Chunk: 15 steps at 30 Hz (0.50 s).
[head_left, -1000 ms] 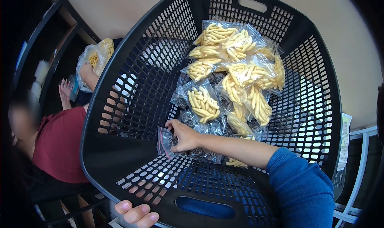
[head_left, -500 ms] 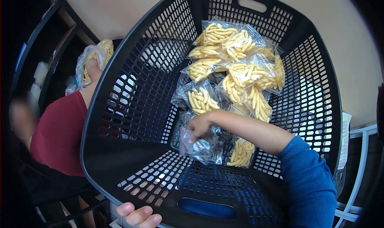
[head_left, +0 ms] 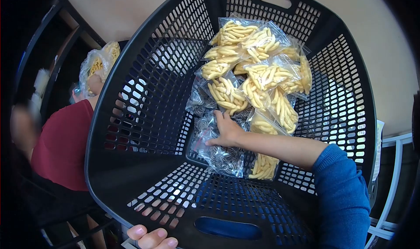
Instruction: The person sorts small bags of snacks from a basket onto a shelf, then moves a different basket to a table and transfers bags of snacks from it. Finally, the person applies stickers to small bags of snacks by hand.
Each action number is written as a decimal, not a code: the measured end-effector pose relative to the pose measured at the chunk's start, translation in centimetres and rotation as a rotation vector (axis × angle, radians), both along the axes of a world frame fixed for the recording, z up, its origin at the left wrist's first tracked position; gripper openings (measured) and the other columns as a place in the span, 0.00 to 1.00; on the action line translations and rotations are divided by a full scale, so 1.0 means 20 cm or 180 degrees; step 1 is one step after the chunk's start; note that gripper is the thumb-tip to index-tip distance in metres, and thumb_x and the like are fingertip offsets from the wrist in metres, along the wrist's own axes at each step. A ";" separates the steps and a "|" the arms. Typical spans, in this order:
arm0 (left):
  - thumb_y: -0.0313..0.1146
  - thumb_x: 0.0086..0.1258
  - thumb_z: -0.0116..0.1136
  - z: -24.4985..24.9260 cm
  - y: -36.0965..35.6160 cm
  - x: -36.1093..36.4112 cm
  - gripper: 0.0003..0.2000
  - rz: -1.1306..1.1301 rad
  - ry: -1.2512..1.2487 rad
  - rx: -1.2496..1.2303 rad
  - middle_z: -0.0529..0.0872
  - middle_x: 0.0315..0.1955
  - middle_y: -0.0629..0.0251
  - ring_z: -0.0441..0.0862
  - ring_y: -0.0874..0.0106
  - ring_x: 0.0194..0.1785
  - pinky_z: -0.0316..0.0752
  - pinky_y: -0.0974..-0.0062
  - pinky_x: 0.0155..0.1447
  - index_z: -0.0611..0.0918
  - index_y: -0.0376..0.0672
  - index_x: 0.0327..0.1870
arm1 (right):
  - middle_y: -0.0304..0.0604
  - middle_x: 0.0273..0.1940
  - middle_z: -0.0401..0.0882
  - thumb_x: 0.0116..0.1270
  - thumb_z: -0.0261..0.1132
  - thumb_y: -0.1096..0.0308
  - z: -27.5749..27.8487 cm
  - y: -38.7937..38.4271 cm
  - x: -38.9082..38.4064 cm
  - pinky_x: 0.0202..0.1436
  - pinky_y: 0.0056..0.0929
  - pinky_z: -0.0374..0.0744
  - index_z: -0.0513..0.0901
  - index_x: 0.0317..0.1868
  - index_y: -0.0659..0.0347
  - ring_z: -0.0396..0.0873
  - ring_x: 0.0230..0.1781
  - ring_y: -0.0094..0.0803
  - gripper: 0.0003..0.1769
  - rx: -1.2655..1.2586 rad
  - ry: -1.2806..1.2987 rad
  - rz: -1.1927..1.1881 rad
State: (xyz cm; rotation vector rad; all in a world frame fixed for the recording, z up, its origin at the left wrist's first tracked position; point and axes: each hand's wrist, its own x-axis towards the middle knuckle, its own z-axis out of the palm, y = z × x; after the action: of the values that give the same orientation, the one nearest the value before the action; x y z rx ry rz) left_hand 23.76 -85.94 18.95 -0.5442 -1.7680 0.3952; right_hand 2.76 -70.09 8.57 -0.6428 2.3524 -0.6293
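Inside a big black plastic basket, my right hand reaches down with thumb and fingers apart. It rests on clear bags of dark spiral pieces at the basket's bottom. Just beyond my fingertips lies a clear bag of pale yellow finger-shaped snacks, on the near side of a heap of similar snack bags. Another yellow snack bag is partly under my forearm. My left hand has its fingers curled over the basket's near rim; its palm is out of sight.
To the left, a person in a dark red top has a hand at a large clear bag of yellow snacks. Dark shelving stands behind them. A white metal frame is at the right, and a plain wall rises behind the basket.
My right hand has let go of the dark spiral bag and spread its fingers, shifting slightly right. The near yellow bag now lies turned and closer to the heap. My left hand stays on the rim.
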 end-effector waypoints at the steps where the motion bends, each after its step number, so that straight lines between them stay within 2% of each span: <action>1: 0.49 0.60 0.44 0.00 0.01 -0.01 0.13 0.0003 0.0055 0.0034 0.63 0.40 0.74 0.60 0.76 0.45 0.58 0.69 0.55 0.68 0.66 0.46 | 0.64 0.52 0.61 0.39 0.70 0.47 -0.05 -0.01 -0.03 0.55 0.34 0.67 0.55 0.56 0.69 0.68 0.50 0.50 0.51 -0.0152 0.0051 0.0063; 2: 0.49 0.60 0.44 -0.01 0.01 -0.02 0.13 0.0001 0.0113 0.0065 0.63 0.40 0.74 0.60 0.76 0.45 0.58 0.69 0.55 0.67 0.66 0.46 | 0.64 0.52 0.61 0.39 0.70 0.47 -0.03 -0.02 -0.07 0.55 0.34 0.67 0.55 0.56 0.69 0.68 0.50 0.50 0.51 -0.0149 0.0054 0.0058; 4: 0.49 0.60 0.43 -0.01 0.03 -0.04 0.13 -0.0007 0.0229 0.0128 0.63 0.40 0.74 0.60 0.76 0.45 0.58 0.69 0.55 0.67 0.66 0.46 | 0.61 0.45 0.70 0.41 0.67 0.41 0.02 -0.06 -0.14 0.54 0.33 0.68 0.64 0.53 0.70 0.70 0.49 0.47 0.47 0.0032 -0.0521 0.0733; 5: 0.49 0.60 0.43 -0.02 0.03 -0.06 0.14 -0.0015 0.0288 0.0156 0.63 0.40 0.74 0.60 0.76 0.45 0.58 0.69 0.55 0.67 0.66 0.47 | 0.59 0.44 0.72 0.46 0.58 0.34 0.02 -0.08 -0.15 0.54 0.34 0.67 0.68 0.53 0.67 0.70 0.49 0.46 0.46 0.0042 -0.0358 0.0983; 6: 0.49 0.60 0.43 -0.02 0.04 -0.07 0.14 -0.0022 0.0350 0.0183 0.63 0.40 0.74 0.60 0.76 0.45 0.58 0.69 0.56 0.67 0.66 0.47 | 0.59 0.44 0.72 0.46 0.58 0.34 0.01 -0.09 -0.16 0.54 0.34 0.67 0.68 0.53 0.67 0.70 0.49 0.46 0.46 0.0041 -0.0350 0.0973; 8: 0.49 0.60 0.43 -0.02 0.05 -0.09 0.14 -0.0027 0.0468 0.0240 0.62 0.40 0.74 0.60 0.76 0.46 0.58 0.68 0.56 0.67 0.66 0.47 | 0.59 0.48 0.70 0.51 0.50 0.32 0.01 -0.11 -0.18 0.55 0.35 0.66 0.66 0.55 0.65 0.68 0.51 0.47 0.45 0.0076 -0.0715 0.0693; 9: 0.49 0.60 0.43 -0.02 0.05 -0.10 0.14 -0.0028 0.0523 0.0266 0.62 0.40 0.74 0.60 0.76 0.46 0.58 0.68 0.56 0.66 0.66 0.47 | 0.60 0.50 0.68 0.54 0.43 0.31 0.01 -0.12 -0.19 0.57 0.34 0.64 0.67 0.55 0.63 0.66 0.54 0.47 0.43 0.0170 -0.0672 0.0771; 12: 0.50 0.60 0.43 0.00 0.04 -0.11 0.15 -0.0001 0.0520 0.0141 0.62 0.40 0.73 0.60 0.76 0.46 0.57 0.68 0.57 0.66 0.66 0.48 | 0.60 0.51 0.68 0.56 0.41 0.32 0.08 -0.10 -0.19 0.59 0.35 0.62 0.66 0.56 0.63 0.64 0.56 0.46 0.43 0.0466 -0.0513 0.0866; 13: 0.50 0.60 0.43 0.01 0.04 -0.11 0.16 0.0025 0.0475 -0.0006 0.62 0.40 0.72 0.60 0.75 0.46 0.57 0.67 0.57 0.65 0.66 0.49 | 0.63 0.56 0.60 0.54 0.42 0.31 0.04 -0.11 -0.20 0.60 0.38 0.60 0.63 0.58 0.63 0.62 0.57 0.50 0.45 0.0494 -0.0511 0.0921; 14: 0.50 0.60 0.43 0.03 0.03 -0.12 0.16 0.0023 0.0476 -0.0004 0.62 0.40 0.72 0.60 0.75 0.46 0.57 0.67 0.57 0.65 0.66 0.49 | 0.63 0.56 0.60 0.54 0.42 0.31 0.06 -0.11 -0.18 0.60 0.38 0.60 0.63 0.58 0.63 0.62 0.57 0.50 0.45 0.0495 -0.0510 0.0919; 15: 0.50 0.61 0.41 0.04 0.01 -0.13 0.17 -0.0087 0.0459 -0.0243 0.62 0.40 0.72 0.60 0.75 0.46 0.58 0.67 0.57 0.64 0.65 0.51 | 0.64 0.58 0.55 0.53 0.42 0.30 0.08 -0.11 -0.14 0.60 0.39 0.60 0.62 0.59 0.63 0.59 0.58 0.52 0.46 0.0769 -0.0216 0.0886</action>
State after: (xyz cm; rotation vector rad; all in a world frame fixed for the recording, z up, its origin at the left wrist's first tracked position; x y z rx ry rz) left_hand 21.23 -85.66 19.79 -0.5790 -1.6104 0.4727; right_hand 0.05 -72.36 10.18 -0.8042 2.1777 -0.2351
